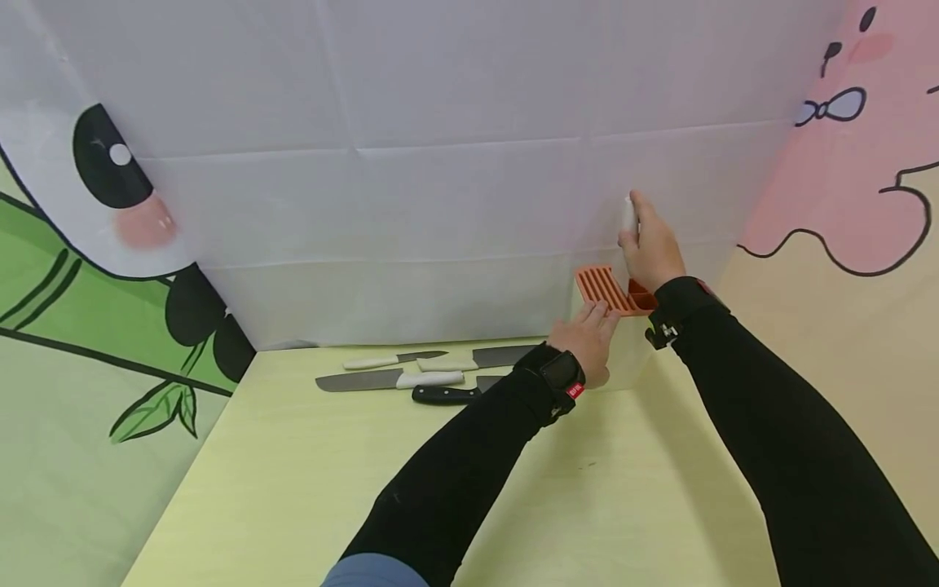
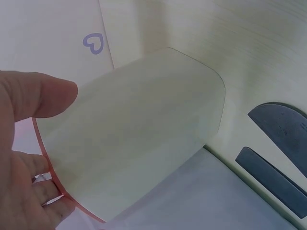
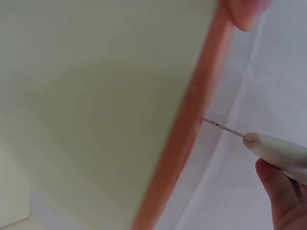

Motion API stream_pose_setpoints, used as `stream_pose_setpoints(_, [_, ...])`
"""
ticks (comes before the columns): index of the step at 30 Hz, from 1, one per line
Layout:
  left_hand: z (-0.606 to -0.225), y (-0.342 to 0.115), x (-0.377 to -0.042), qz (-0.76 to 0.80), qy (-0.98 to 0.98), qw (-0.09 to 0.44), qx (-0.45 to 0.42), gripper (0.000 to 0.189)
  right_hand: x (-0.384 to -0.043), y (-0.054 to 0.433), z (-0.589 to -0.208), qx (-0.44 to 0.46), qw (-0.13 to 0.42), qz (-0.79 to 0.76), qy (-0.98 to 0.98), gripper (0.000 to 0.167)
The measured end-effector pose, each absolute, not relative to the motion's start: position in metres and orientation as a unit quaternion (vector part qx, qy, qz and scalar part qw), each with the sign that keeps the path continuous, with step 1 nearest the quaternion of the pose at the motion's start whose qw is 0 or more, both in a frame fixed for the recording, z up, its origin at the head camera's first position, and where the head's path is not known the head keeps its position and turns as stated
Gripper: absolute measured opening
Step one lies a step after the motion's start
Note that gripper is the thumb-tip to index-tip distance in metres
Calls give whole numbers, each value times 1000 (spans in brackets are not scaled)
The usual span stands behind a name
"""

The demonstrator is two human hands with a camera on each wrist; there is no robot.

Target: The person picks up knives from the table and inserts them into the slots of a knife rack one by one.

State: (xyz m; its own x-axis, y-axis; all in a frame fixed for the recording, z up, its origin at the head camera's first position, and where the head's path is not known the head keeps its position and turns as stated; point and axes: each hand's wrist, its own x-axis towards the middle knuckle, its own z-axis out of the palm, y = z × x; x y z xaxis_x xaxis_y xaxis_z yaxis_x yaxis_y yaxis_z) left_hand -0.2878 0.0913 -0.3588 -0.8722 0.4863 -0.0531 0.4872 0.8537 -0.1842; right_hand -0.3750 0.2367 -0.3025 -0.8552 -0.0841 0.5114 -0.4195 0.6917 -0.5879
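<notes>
A pale knife block (image 1: 627, 355) with an orange slotted top (image 1: 603, 287) stands at the table's back right. My left hand (image 1: 584, 338) rests on its near left edge; in the left wrist view, the fingers touch the orange rim (image 2: 53, 178), and the thumb lies over the pale wall. Above the block's right part, my right hand (image 1: 655, 249) grips the white handle of a knife (image 1: 629, 216). Its thin blade (image 3: 225, 128), seen edge-on in the right wrist view, meets the orange rim; how deep it sits is hidden.
Left of the block lie a slim white-handled knife (image 1: 370, 363), two broader white-handled knives (image 1: 445, 365) (image 1: 363, 381) and a black-handled knife (image 1: 443, 395). My left forearm partly covers some blades. A white cloth wall (image 1: 411, 302) rises behind the table (image 1: 308, 489).
</notes>
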Motion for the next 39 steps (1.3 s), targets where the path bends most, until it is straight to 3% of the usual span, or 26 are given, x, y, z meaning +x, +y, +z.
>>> stream_pose_setpoints(19, [-355, 96, -275, -95, 962, 2, 256, 91, -371, 246, -337, 137, 214, 363, -897, 63])
stream_pose_setpoints(29, [-361, 100, -277, -96, 959, -11, 268, 90, -358, 259, -362, 138, 206, 344, -906, 80])
stream_pose_setpoints(39, [-361, 102, -276, -94, 957, -8, 275, 90, -346, 267, -376, 126, 244, 293, -916, 63])
